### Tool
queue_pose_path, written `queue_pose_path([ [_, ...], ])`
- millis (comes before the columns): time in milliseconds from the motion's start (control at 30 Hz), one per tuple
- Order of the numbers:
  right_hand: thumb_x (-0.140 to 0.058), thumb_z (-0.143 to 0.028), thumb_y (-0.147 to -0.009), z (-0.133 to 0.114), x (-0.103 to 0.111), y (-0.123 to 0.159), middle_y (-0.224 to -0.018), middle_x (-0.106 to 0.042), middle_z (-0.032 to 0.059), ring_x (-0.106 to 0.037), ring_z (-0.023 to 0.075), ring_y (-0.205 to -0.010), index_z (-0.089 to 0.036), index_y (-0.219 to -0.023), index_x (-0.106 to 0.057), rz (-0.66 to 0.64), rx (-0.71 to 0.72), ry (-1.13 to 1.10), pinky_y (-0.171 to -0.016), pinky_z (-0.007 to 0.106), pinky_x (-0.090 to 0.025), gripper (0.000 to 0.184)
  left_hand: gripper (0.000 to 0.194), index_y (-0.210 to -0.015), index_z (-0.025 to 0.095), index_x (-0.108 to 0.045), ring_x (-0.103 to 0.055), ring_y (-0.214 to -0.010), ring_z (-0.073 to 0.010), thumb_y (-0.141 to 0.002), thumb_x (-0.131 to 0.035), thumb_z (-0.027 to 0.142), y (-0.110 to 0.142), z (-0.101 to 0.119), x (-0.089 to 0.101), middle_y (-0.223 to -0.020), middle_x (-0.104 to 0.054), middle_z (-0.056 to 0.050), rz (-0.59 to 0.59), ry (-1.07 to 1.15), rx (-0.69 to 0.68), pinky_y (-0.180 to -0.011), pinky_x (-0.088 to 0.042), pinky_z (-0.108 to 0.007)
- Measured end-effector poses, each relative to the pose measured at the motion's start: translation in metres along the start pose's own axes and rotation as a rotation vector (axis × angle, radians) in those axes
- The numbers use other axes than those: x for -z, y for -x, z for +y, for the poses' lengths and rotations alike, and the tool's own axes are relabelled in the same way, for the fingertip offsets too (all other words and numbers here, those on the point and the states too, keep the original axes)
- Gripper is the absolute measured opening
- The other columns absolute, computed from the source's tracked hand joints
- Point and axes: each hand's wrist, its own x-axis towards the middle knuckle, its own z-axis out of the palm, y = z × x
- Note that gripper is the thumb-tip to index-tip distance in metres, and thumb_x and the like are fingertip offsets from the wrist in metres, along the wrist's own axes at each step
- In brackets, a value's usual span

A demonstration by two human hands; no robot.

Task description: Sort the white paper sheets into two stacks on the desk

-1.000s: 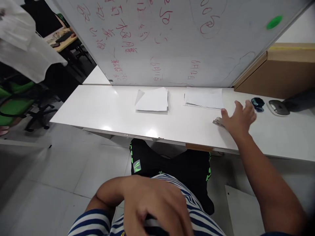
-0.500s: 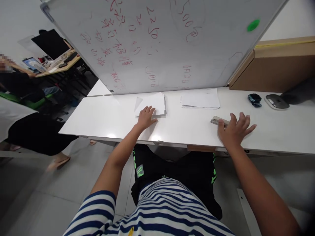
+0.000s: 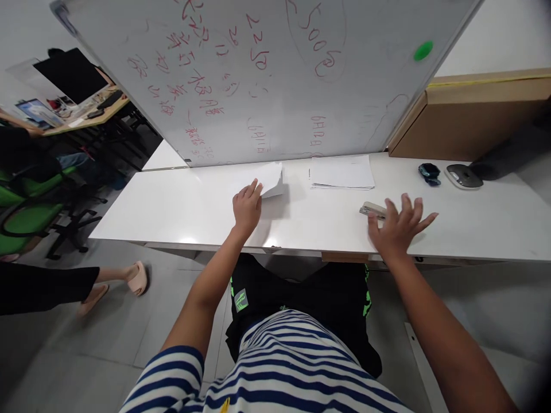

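Observation:
My left hand (image 3: 247, 211) grips the left part of some white sheets of paper (image 3: 272, 176), which are tilted up off the white desk (image 3: 181, 206). A shadow falls on the desk beneath them. On the right, my right hand (image 3: 398, 229) is open with its fingers spread. It hovers at the right end of a small beige stapler (image 3: 371, 210) lying on the desk; whether the thumb touches it I cannot tell. Between the hands, towards the back, lies a second stack of paper (image 3: 342, 172).
A whiteboard (image 3: 284, 103) with red writing stands along the desk's back edge. At the right are a cardboard box (image 3: 473, 126), a dark watch (image 3: 429, 173) and a computer mouse (image 3: 464, 176). To the left, a person's legs (image 3: 51, 288) pass by a green chair (image 3: 30, 226).
My left hand has closed on the sheets and raised them from the desk. My right hand has lifted slightly from the stapler. The passing person has moved, and the view has shifted a little.

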Motion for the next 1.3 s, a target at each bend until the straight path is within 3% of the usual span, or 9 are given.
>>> queue_pose_path([
  [100,-0.048,-0.063,-0.084,-0.045,0.010,0.023,-0.147,-0.040,0.0172,-0.026,0.0364,-0.141,-0.020,-0.129,-0.053,-0.147,-0.156,-0.401,-0.111,0.061,-0.019,0.063,0.040,-0.133,0.029,-0.055,-0.045,-0.132,-0.0241,-0.096,-0.041,0.021,0.028,0.025,0.011,-0.144,-0.050,-0.002,0.127,0.027,-0.167,-0.109,-0.031,-0.045],
  [233,-0.037,-0.071,-0.086,-0.104,0.024,0.055,-0.134,-0.056,0.0089,-0.059,0.0272,-0.114,-0.032,-0.139,-0.042,-0.729,-0.518,-1.166,-0.086,0.045,-0.054,0.066,0.044,-0.137,0.033,-0.050,-0.038,-0.139,-0.0211,-0.094,-0.047,0.021,0.079,0.063,0.010,-0.144,-0.049,0.000,0.117,0.059,-0.480,-0.116,-0.020,-0.044],
  [367,-0.071,-0.052,-0.076,-0.111,0.030,0.079,-0.110,-0.069,0.0071,-0.066,0.0214,-0.082,-0.024,-0.120,-0.060,-0.877,-0.748,-1.179,-0.062,0.033,-0.057,0.053,0.044,-0.137,0.031,-0.049,-0.039,-0.138,-0.0205,-0.094,-0.052,0.028,0.120,0.077,-0.002,-0.147,-0.046,-0.002,0.060,0.056,-0.643,-0.119,-0.017,-0.043],
  [433,-0.078,-0.043,-0.070,-0.099,0.029,0.089,-0.098,-0.071,0.0072,-0.064,0.0183,-0.069,-0.018,-0.107,-0.065,-0.845,-0.818,-1.114,-0.055,0.030,-0.056,0.047,0.049,-0.140,0.031,-0.046,-0.035,-0.140,-0.0228,-0.093,-0.053,0.040,0.125,0.073,-0.006,-0.151,-0.041,-0.006,-0.040,0.094,-0.694,-0.118,-0.018,-0.044],
  [533,-0.079,-0.039,-0.067,-0.079,0.031,0.098,-0.093,-0.072,0.0063,-0.064,0.0178,-0.068,-0.016,-0.099,-0.066,-0.595,-0.869,-1.108,-0.054,0.030,-0.056,0.041,0.073,-0.145,0.024,-0.040,-0.023,-0.145,-0.0293,-0.086,-0.049,0.065,0.103,0.057,-0.009,-0.155,-0.030,-0.015,-0.238,0.163,-0.696,-0.118,-0.018,-0.047],
  [733,-0.075,-0.038,-0.068,-0.067,0.052,0.107,-0.105,-0.069,0.0057,-0.062,0.0166,-0.071,-0.017,-0.099,-0.066,-0.154,-0.861,-0.981,-0.041,0.022,-0.044,0.038,0.068,-0.150,0.020,-0.027,-0.011,-0.148,-0.0282,-0.095,-0.026,0.060,0.000,0.006,-0.017,-0.160,-0.021,-0.010,-0.384,0.097,-0.203,-0.118,-0.014,-0.047],
  [900,-0.076,-0.037,-0.065,-0.071,0.057,0.128,-0.091,-0.068,0.0017,-0.057,0.0137,-0.063,-0.018,-0.095,-0.066,-0.139,-0.960,-1.040,-0.039,0.021,-0.040,0.038,0.075,-0.148,0.021,-0.030,-0.016,-0.146,-0.0316,-0.088,-0.042,0.064,-0.048,-0.031,-0.027,-0.159,-0.023,-0.010,-0.552,-0.060,-0.062,-0.116,-0.014,-0.052],
  [1033,-0.076,-0.038,-0.066,-0.070,0.053,0.138,-0.092,-0.068,0.0010,-0.057,0.0144,-0.067,-0.018,-0.100,-0.065,-0.198,-0.983,-1.040,-0.039,0.021,-0.041,0.040,0.073,-0.147,0.024,-0.030,-0.025,-0.144,-0.0302,-0.086,-0.048,0.059,-0.051,-0.043,-0.027,-0.159,-0.023,-0.008,-0.707,-0.053,-0.085,-0.109,-0.032,-0.049],
  [1300,-0.074,-0.040,-0.068,-0.070,0.041,0.136,-0.092,-0.070,0.0018,-0.059,0.0145,-0.064,-0.018,-0.102,-0.066,-0.251,-0.942,-1.033,-0.039,0.021,-0.041,0.041,0.050,-0.133,0.031,-0.051,-0.052,-0.125,-0.0248,-0.089,-0.047,0.054,-0.054,-0.045,-0.012,-0.152,-0.040,-0.003,-0.741,0.149,0.040,-0.096,-0.045,-0.034],
])
